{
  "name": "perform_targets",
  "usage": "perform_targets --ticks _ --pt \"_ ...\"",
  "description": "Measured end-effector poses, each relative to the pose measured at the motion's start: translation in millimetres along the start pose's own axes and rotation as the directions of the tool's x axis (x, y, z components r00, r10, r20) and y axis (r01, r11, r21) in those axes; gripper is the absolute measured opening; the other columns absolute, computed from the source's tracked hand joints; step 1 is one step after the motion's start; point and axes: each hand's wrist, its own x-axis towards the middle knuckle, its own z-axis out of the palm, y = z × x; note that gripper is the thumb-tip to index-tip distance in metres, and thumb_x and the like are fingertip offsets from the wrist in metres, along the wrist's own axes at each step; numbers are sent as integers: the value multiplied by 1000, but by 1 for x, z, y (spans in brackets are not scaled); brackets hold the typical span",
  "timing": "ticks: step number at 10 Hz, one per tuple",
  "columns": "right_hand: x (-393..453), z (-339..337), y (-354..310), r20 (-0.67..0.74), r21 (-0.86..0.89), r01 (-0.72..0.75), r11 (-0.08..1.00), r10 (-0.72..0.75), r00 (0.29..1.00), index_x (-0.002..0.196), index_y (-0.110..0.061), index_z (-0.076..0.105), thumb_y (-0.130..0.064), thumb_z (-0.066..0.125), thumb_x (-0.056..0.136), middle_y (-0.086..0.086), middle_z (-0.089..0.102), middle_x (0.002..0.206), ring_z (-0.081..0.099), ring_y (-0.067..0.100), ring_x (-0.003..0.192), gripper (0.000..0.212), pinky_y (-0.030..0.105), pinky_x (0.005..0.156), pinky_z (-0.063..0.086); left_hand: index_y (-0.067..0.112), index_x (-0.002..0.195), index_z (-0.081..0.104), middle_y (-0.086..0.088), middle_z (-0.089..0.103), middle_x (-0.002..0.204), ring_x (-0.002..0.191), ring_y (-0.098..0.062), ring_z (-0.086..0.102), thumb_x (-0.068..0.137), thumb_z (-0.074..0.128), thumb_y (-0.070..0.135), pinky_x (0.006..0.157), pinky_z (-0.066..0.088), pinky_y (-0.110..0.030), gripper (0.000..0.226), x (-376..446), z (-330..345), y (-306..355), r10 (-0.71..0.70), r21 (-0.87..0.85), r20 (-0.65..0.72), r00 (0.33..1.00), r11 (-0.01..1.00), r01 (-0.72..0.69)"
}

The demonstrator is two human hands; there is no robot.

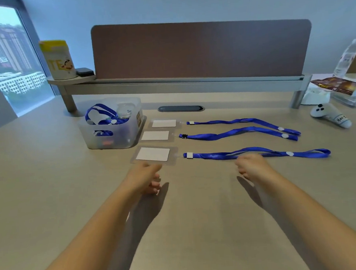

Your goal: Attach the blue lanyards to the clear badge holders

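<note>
Beige laminate covers the broad tabletop [50, 186], which ends at a brown fabric partition [200, 51] on a grey metal rail, with a window [5, 62] showing tower blocks at the far left. Two bare forearms reach forward over the surface. The left hand [146, 177] hovers at the near edge of the closest badge holder, its fingers loosely curled downward, the grip holding nothing. The right hand [252, 164] sits just at the nearest lanyard's ribbon, fingers curled under; whether its grip pinches the ribbon cannot be told.

A translucent plastic bin [114, 135] holds more blue lanyards. Beside it lie three rows: the far blue lanyard [241, 121], the middle blue lanyard [236, 131] and the near blue lanyard [279, 153], flat woven ribbons with white round beads, each stretched rightward from its holder. The near clear badge holder [153, 154], the middle badge holder [155, 135] and the far badge holder [164, 123] are soft rectangular sleeves with white cards inside. A yellow-lidded canister [58, 61] stands on a small shelf, and a white controller [329, 113] lies at the right.
</note>
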Motion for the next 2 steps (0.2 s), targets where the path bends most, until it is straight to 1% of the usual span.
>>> perform_targets --ticks 1,2 --pt "-63 -10 24 177 -113 290 950 -268 947 111 -15 64 -8 50 91 0 63 102 59 12 92 25 13 76 48 18 85 59 -5 63 88 81 -17 60 92 49 12 79 51 -26 13 -52 -2 -14 225 157 67 972 960 -233" --pt "-132 -23 50 408 -57 413 909 -356 841 71 -37 71 -1 57 85 -5 72 83 63 0 76 41 0 64 46 21 79 62 6 73 73 76 -6 64 90 47 -2 68 50 -6 30 -124 -1 -37 213 3 275 937 975 -223"
